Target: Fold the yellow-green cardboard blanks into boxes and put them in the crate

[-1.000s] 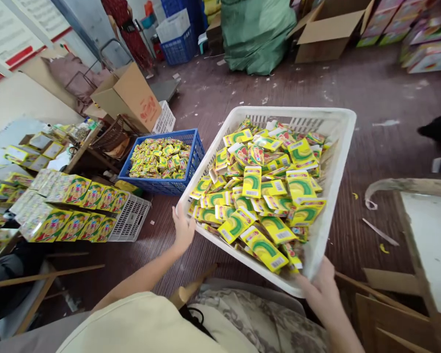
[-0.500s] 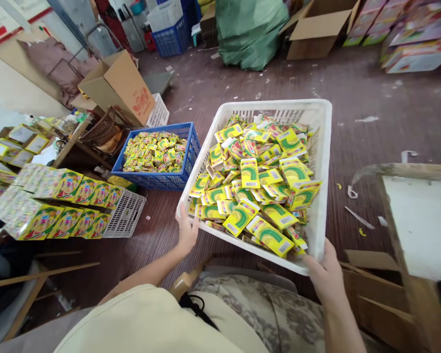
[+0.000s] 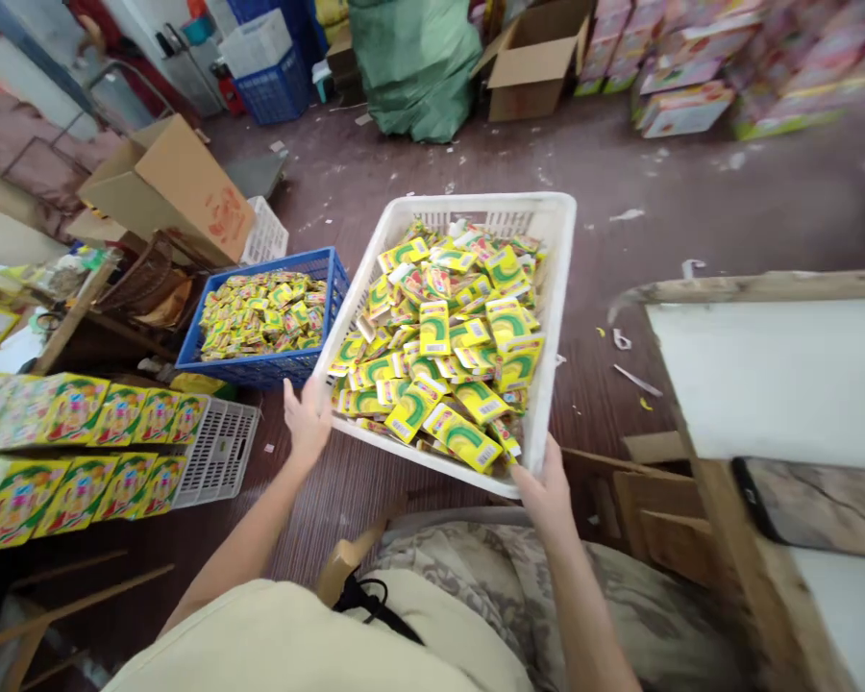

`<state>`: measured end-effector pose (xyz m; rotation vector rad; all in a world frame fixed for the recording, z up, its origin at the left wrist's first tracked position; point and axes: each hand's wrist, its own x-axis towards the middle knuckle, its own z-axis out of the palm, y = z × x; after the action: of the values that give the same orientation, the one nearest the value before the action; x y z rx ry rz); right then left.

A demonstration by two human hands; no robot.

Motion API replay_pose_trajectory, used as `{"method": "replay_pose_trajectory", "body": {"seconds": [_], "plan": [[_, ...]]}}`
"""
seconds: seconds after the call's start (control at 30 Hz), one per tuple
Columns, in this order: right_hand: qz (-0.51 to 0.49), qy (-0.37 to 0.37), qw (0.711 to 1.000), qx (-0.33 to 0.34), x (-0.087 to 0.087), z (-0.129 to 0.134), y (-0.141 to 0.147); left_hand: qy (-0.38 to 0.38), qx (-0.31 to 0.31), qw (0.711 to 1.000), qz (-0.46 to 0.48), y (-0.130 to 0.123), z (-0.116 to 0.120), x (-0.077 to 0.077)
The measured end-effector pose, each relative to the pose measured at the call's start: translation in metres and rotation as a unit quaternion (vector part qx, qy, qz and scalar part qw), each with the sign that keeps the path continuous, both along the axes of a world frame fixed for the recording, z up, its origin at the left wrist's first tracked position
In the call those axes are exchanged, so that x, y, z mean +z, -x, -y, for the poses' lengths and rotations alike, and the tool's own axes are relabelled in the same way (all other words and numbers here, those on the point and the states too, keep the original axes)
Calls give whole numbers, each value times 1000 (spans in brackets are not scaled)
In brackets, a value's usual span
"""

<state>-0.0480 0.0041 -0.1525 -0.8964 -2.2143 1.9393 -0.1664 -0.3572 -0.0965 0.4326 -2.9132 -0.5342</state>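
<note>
A white plastic basket [image 3: 556, 317], full of small yellow-and-green boxes [image 3: 433, 329], is held up in front of my body, above the floor. My left hand [image 3: 308, 423] grips its near left corner, with the thumb side at the rim. At the near right corner, my right hand [image 3: 546, 488] is closed on the rim; some of its fingers are hidden behind the basket wall. The boxes lie jumbled, several with white end flaps showing. Just left of the basket stands a blue crate [image 3: 259, 369] filled with similar small packs.
On the right is a white-topped table [image 3: 735, 384] with a wooden edge and a phone [image 3: 822, 505]. Cartons of yellow boxes [image 3: 79, 408] are stacked at left by a grey crate [image 3: 220, 452]. A green sack [image 3: 414, 72] and an open cardboard box [image 3: 537, 72] stand behind.
The view has turned to the right, so the surroundings shift left and more of the table and the phone show. Both hands keep hold of the white basket.
</note>
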Motion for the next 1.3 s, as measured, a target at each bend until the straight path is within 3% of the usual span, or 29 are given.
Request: {"method": "replay_pose_trajectory", "body": {"seconds": [0.17, 0.27, 0.33, 0.67, 1.07, 1.3], "plan": [[0, 56, 997, -60, -1, 5, 9, -12, -69, 990, 123, 73, 27, 17], [-24, 46, 995, -80, 0, 10, 19, 28, -111, 982, 153, 108, 23, 17], [-36, 31, 995, -87, 0, 12, 24, 63, -112, 978, 163, 118, 18, 15], [-48, 36, 994, -90, -2, 21, 15, 152, -107, 964, 188, 92, 29, 20], [-80, 73, 989, -105, 3, 72, 2, 172, -99, 963, 181, 91, 62, 30], [-76, 105, 990, -63, 7, 90, -6, 154, -80, 970, 172, 74, 83, 32]]}}
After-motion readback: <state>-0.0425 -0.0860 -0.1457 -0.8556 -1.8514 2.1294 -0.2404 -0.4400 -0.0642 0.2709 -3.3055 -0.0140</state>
